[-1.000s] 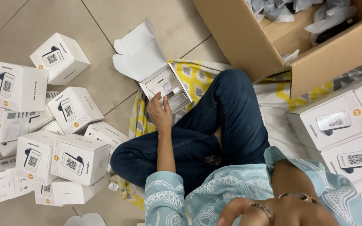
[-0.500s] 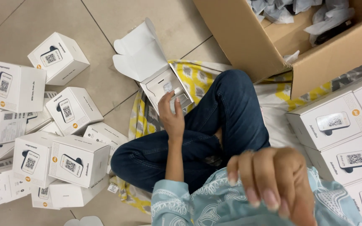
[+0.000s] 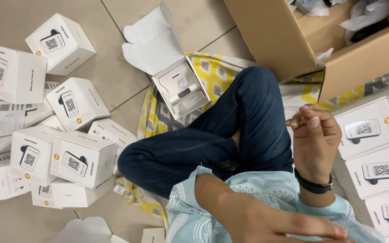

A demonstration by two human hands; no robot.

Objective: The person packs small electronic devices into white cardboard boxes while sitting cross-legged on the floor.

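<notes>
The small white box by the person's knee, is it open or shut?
Open. The white box has its lid flaps folded up and back, and a white insert tray shows inside.

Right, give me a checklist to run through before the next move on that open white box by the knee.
1. Open white box flaps up, inside reachable: ok.
2. Insert seated in the box: ok; whether a device is inside: cannot tell.
3. Left hand empty: cannot tell, blurred at the frame's bottom edge.
4. Right hand free: ok, raised with fingers curled, nothing visible in it.
5. Brown carton open and beside the knee: ok.
6. Closed white boxes kept apart from the open one: ok, piled to the left on the tiled floor.
</notes>
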